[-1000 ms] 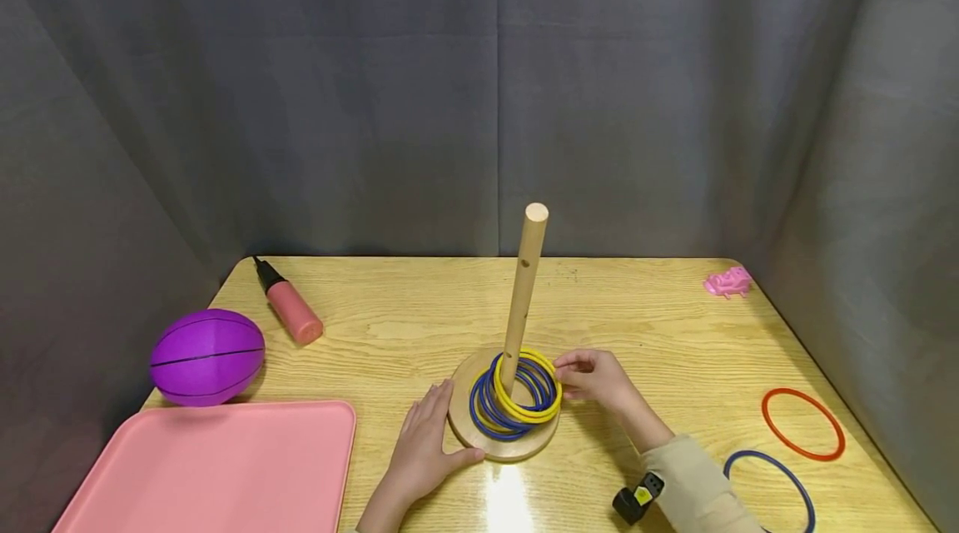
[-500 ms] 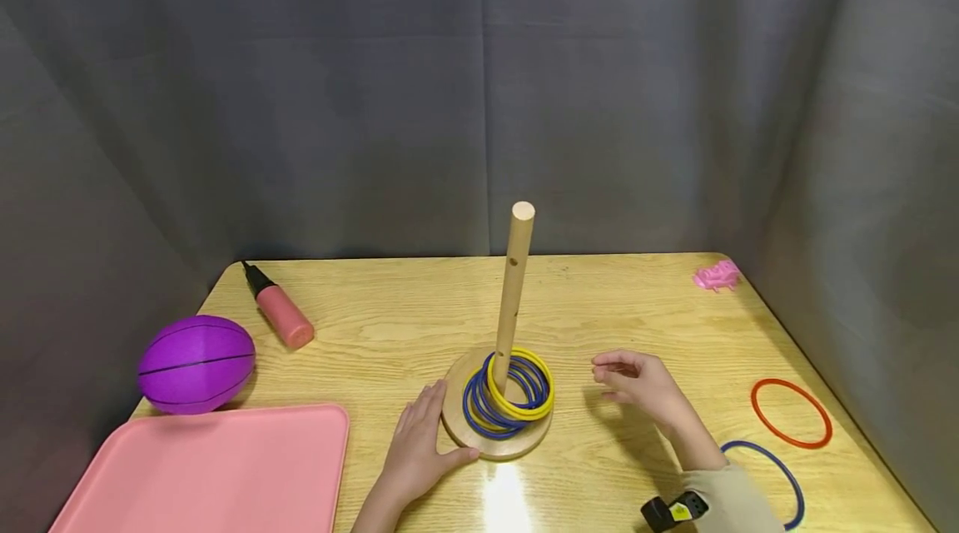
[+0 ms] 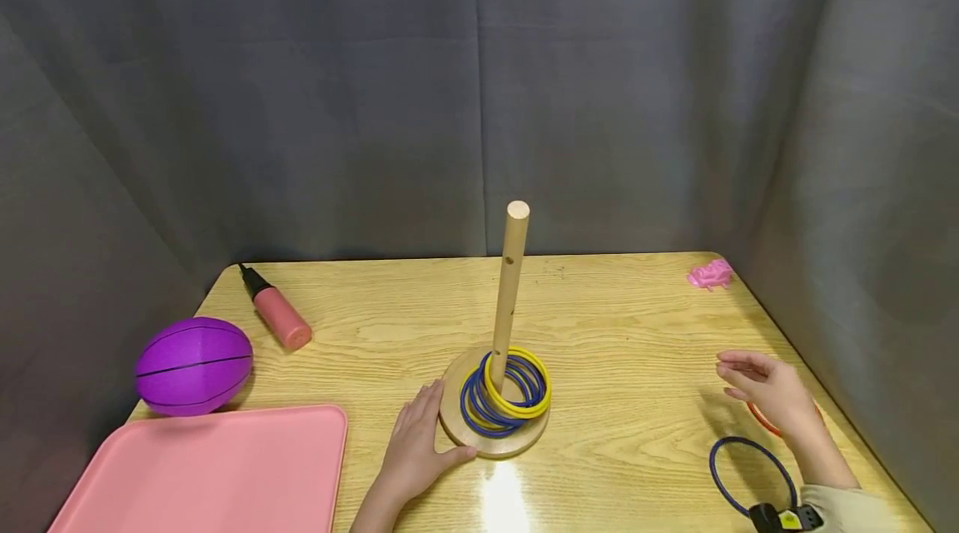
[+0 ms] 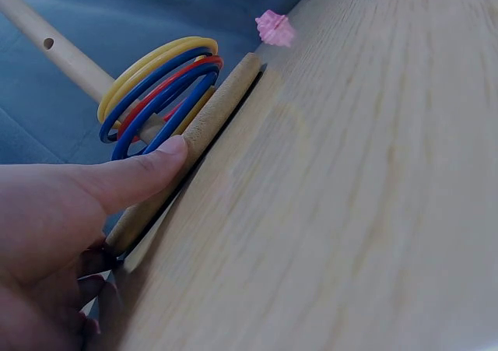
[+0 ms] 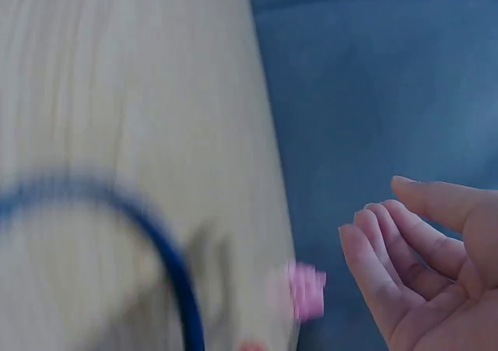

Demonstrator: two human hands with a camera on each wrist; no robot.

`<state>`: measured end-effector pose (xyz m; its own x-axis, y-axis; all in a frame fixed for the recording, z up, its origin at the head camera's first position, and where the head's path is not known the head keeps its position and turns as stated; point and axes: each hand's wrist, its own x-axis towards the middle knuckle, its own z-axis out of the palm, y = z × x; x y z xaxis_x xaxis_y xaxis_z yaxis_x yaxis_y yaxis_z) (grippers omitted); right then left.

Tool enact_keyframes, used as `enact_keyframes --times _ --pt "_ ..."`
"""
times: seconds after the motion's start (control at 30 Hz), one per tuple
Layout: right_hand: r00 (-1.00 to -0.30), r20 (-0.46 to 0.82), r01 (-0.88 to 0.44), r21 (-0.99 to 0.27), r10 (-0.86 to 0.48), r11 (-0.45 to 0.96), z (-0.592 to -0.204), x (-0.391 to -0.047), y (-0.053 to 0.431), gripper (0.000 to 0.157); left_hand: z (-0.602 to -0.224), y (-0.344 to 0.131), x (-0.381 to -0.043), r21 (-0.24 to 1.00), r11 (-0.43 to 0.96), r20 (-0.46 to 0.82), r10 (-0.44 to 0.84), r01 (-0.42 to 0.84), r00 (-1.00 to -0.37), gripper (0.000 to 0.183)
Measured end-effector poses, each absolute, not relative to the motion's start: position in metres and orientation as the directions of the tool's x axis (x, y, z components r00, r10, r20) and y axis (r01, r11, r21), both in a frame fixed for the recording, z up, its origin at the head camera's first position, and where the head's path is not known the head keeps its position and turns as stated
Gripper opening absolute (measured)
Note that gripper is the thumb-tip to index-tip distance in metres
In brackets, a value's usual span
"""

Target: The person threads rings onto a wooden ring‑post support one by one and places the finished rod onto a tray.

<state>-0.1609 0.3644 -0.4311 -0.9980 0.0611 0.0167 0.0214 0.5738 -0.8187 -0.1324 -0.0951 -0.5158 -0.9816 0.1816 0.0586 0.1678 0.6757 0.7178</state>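
A round wooden base (image 3: 457, 404) with an upright wooden peg (image 3: 508, 291) stands mid-table. Several rings lie tilted around the peg's foot, with yellow rings (image 3: 541, 408) on top and blue rings (image 3: 475, 419) below; a red ring (image 4: 204, 61) shows among them in the left wrist view. My left hand (image 3: 416, 450) rests against the base's left and front rim, fingers fairly straight, thumb spread apart. Over the table's right side hovers my right hand (image 3: 772, 391), holding nothing, fingers loosely bent. Partly hidden behind it lies a loose red ring (image 3: 762, 419); a loose blue ring (image 3: 715, 475) lies nearer me.
At the left are a pink tray (image 3: 210, 466), a purple ball (image 3: 195, 366) and a pink hand pump (image 3: 280, 316) with a black nozzle. A small pink toy (image 3: 710, 274) stands near the back right corner. Grey curtains (image 3: 337, 100) surround the table.
My right hand has left the rings on the peg and moved right, over the loose rings. My left hand stays at the base. The head view has shifted slightly.
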Motion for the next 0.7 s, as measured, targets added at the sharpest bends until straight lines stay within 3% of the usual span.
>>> enact_keyframes --times 0.17,0.43,0.57,0.7 --pt "-0.981 0.096 0.061 -0.663 0.166 0.746 -0.433 -0.153 0.403 0.047 -0.515 -0.096 -0.133 0.728 0.669 0.045 0.174 0.151 -0.984 0.108" --pt "-0.951 0.215 0.103 -0.459 0.223 0.882 -0.445 -0.155 0.436 0.036 -0.516 -0.097 -0.134 0.729 0.669 0.045 0.167 0.146 -0.985 0.109" --pt "-0.952 0.205 0.136 -0.387 0.228 0.912 -0.453 -0.158 0.445 0.033 -0.516 -0.096 -0.134 0.735 0.661 0.050 0.168 0.151 -0.984 0.108" --pt "-0.970 0.097 0.177 -0.360 0.225 0.916 -0.459 -0.158 0.454 0.035 -0.516 -0.095 -0.133 0.741 0.654 0.043 0.175 0.149 -0.984 0.108"
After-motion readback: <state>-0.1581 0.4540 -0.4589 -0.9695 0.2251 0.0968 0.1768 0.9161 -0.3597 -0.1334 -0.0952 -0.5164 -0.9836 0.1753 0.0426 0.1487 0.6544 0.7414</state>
